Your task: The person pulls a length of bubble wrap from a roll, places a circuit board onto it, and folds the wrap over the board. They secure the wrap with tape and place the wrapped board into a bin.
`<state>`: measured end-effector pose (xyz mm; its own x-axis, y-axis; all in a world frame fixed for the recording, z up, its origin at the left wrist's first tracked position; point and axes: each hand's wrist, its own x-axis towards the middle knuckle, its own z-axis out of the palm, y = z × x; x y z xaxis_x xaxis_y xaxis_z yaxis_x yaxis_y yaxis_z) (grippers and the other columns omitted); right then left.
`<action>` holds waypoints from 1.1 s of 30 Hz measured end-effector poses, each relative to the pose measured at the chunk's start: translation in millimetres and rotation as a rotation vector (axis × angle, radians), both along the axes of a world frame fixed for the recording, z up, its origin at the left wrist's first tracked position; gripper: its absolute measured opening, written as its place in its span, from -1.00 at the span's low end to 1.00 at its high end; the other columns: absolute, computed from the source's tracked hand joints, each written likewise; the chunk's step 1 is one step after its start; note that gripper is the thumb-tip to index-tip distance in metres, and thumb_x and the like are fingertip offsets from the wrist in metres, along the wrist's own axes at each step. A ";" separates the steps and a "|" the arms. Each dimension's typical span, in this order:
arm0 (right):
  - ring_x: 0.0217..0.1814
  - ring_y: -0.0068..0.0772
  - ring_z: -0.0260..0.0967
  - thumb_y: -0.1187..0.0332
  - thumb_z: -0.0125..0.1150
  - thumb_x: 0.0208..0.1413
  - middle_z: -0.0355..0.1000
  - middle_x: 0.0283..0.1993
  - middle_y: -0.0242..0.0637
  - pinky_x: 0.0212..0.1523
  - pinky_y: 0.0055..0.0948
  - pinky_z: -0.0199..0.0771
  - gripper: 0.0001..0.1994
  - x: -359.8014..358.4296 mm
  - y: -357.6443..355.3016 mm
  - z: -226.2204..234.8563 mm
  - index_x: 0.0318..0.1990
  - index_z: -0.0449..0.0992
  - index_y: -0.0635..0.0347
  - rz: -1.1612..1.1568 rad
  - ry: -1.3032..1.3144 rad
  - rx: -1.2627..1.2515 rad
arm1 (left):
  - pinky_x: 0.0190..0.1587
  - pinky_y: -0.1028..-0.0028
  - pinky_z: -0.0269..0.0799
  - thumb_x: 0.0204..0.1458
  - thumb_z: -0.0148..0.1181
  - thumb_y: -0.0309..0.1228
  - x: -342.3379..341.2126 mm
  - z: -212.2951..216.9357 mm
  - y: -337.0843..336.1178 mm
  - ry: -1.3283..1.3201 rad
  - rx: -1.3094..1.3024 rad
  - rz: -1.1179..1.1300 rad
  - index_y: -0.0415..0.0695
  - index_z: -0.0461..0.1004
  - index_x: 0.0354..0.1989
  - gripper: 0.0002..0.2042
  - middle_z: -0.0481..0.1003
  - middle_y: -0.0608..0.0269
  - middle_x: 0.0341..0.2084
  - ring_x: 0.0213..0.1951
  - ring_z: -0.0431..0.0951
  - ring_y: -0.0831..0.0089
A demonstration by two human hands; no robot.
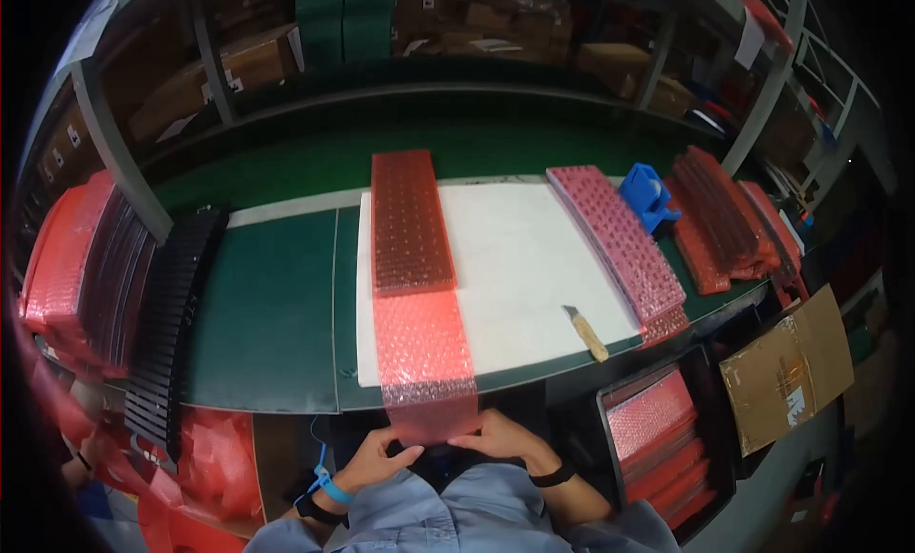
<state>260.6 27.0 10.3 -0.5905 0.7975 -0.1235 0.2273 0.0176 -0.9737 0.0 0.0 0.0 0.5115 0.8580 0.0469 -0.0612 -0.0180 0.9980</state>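
A pink bubble-wrap bag lies lengthwise across a white board, its near end hanging over the table edge toward me. Inside its far part sits a dark, flat, dotted piece, seen through the film. My left hand pinches the left corner of the bag's near end between thumb and fingers. At the right corner, my right hand grips it the same way. A blue strap with a cord circles my left wrist. A utility knife with a tan handle rests to the right.
Pink bubble-wrap bags are stacked at right, beside a blue tape dispenser and wrapped pieces. Below stand a dark bin of pink packs and a cardboard box. Black slotted panels and wrapped packs lie left.
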 end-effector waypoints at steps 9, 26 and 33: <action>0.04 -0.29 0.46 0.26 0.40 0.03 0.53 0.00 -0.11 0.08 -0.29 0.42 -0.52 14.1 12.5 17.1 0.08 0.47 0.27 0.222 -0.196 0.198 | 0.07 0.39 0.40 0.09 0.28 -0.43 -25.1 22.1 -2.5 0.520 -0.018 -0.027 -0.18 0.32 0.24 -0.48 0.47 0.04 0.07 0.01 0.48 0.40; -0.15 -0.32 0.44 0.38 0.05 0.30 0.46 -0.12 -0.13 -0.08 -0.40 0.46 -0.75 104.7 56.0 164.9 0.05 0.40 0.31 -0.789 -0.227 0.756 | -0.32 0.50 0.48 0.07 0.14 -0.64 -151.0 291.8 48.6 0.302 1.084 1.158 -0.26 0.55 -0.22 -0.87 0.58 0.18 -0.42 -0.37 0.59 0.46; -0.23 -0.35 0.42 0.33 0.04 0.31 0.46 -0.21 -0.14 -0.19 -0.40 0.45 -0.75 99.8 83.4 142.3 -0.01 0.45 0.34 -0.764 -0.225 0.422 | -0.32 0.34 0.43 -0.10 0.18 -0.65 -124.0 314.0 138.7 0.420 1.475 1.160 -0.19 0.51 -0.33 -0.85 0.50 0.16 -0.49 -0.41 0.53 0.21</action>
